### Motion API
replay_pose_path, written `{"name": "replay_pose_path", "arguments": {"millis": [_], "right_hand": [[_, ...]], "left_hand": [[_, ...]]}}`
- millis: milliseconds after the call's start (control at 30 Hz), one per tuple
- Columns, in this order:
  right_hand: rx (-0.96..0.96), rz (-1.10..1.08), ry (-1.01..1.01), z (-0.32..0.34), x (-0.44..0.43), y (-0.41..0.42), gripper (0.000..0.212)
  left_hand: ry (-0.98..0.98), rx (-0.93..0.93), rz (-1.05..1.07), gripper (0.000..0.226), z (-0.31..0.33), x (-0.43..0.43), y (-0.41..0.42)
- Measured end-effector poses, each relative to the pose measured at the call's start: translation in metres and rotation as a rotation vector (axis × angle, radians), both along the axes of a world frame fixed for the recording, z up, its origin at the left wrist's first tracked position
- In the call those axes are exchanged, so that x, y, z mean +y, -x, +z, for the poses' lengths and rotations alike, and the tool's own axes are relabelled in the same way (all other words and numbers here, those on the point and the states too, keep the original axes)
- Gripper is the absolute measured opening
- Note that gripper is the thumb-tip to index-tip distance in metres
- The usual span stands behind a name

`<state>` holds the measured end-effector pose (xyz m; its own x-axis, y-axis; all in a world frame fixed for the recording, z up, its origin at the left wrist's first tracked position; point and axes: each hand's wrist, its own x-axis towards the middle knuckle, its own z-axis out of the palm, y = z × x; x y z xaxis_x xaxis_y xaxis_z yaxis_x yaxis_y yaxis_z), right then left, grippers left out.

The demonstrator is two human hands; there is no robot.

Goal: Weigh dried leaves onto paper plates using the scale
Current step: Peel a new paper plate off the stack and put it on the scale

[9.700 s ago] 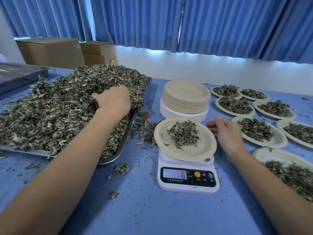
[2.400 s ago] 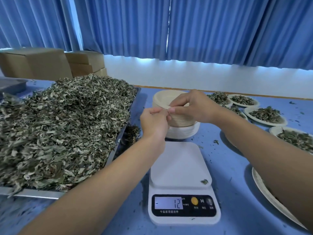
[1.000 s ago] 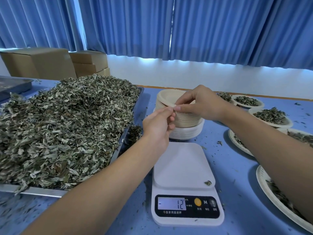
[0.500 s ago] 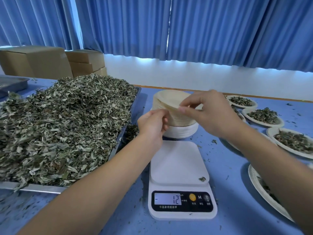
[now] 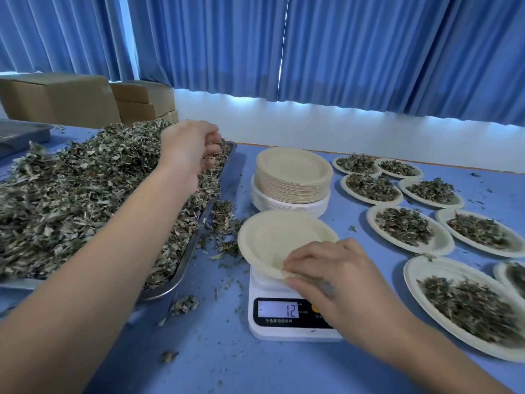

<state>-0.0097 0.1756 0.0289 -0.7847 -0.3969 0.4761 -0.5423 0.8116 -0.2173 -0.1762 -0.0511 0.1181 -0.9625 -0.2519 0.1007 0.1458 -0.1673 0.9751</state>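
Nearest on the blue desk [image 5: 227, 362] sits the white scale [image 5: 279, 327], its display reading 12. The right hand [image 5: 335, 282] pinches the near rim of an empty paper plate [image 5: 275, 240] over the scale's platform. Right of it lie filled plates [image 5: 406, 228]. Beyond stands the plate stack [image 5: 292, 177]. The left hand [image 5: 190, 146] hangs over the dried leaves [image 5: 85, 189] heaped in the metal tray [image 5: 181, 263], fingers curled downward; whether they hold leaves is unclear.

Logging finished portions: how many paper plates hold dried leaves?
8 round white paper plates, paired right of the white scale: farthest, next, third, nearest; last one cropped, more possibly hidden.
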Motion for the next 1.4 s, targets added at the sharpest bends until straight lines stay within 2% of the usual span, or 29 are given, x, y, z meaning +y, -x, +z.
{"name": "replay_pose_path", "arguments": {"millis": [67,133,200,267,367,433,533,667,800,867,933,1133,1233,1400], "right_hand": [[-0.042,0.009,-0.008,-0.002,-0.001,0.000,0.017],[-0.114,0.001,0.086,0.000,0.000,0.003,0.024],[-0.140,-0.039,0.334,0.005,0.003,0.011,0.027],[-0.082,-0.127,0.594,0.010,0.008,0.027,0.019],[-0.111,-0.334,0.876,0.010,0.024,0.065,0.022],[-0.234,-0.483,0.987,0.004,0.039,0.093,0.023],[-0.321,-0.582,1.047,-0.016,0.055,0.117,0.019],[-0.210,-0.604,0.850,-0.038,0.062,0.119,0.025],[-0.211,-0.530,0.687,-0.040,0.061,0.113,0.024],[-0.218,-0.514,0.668,-0.039,0.060,0.112,0.027],[-0.222,-0.507,0.666,-0.039,0.060,0.111,0.029],[-0.235,-0.495,0.651,-0.040,0.062,0.112,0.028],[-0.236,-0.488,0.644,-0.040,0.062,0.112,0.026],[-0.203,-0.475,0.628,-0.040,0.063,0.110,0.030]], "left_hand": [[0.296,0.011,0.046,0.010,-0.005,-0.011,0.007],[0.578,0.014,0.019,0.010,-0.014,-0.020,0.017],[0.880,-0.058,-0.040,0.016,-0.025,-0.028,0.028],[1.146,-0.184,-0.059,0.028,-0.039,-0.034,0.037],[1.342,-0.346,-0.131,0.062,-0.060,-0.042,0.049],[1.396,-0.373,-0.176,0.070,-0.066,-0.042,0.049],[1.464,-0.332,-0.169,0.067,-0.067,-0.041,0.047],[1.544,-0.334,-0.142,0.062,-0.070,-0.040,0.044],[1.606,-0.308,-0.142,0.072,-0.071,-0.039,0.041],[1.632,-0.304,-0.133,0.074,-0.071,-0.039,0.040],[1.631,-0.311,-0.115,0.068,-0.071,-0.038,0.038],[1.496,-0.305,-0.003,0.023,-0.068,-0.039,0.037],[1.449,-0.227,0.121,0.018,-0.061,-0.040,0.034],[1.421,-0.115,0.271,0.024,-0.047,-0.038,0.026]]}}
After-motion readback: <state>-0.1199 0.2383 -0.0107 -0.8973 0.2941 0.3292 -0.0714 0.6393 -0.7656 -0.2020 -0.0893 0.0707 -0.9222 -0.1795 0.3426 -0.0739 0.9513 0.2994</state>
